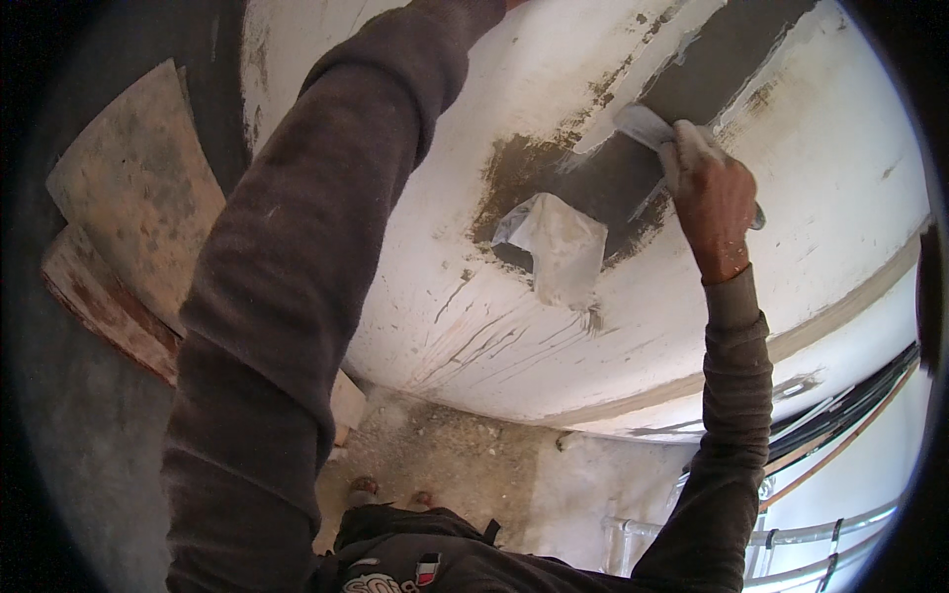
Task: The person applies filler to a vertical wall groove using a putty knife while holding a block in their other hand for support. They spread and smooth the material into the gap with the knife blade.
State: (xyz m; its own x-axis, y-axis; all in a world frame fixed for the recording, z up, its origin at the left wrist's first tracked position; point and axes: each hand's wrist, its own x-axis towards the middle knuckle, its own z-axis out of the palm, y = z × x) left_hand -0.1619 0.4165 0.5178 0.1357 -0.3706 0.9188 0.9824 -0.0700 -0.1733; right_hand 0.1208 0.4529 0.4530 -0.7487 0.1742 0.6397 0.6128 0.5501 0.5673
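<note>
My right hand [710, 203] is closed round a flat putty knife [641, 124], its pale blade against a dark grey plaster strip [714, 44] on the white wall [820, 168]. The strip has rough, pale edges. Below the blade, crumpled translucent plastic [559, 252] covers part of the grey patch, with streaks running down the wall beneath it. My left arm reaches up across the view to the top edge, where only a sliver of my left hand [512, 4] shows; its fingers and anything in them are out of sight.
Weathered boards [129, 188] lean at the left beside a dark grey surface [64, 415]. Below lies a dusty concrete floor [455, 455], my feet on it. At the lower right are black cables or pipes [830, 400] and clear tubing [811, 539].
</note>
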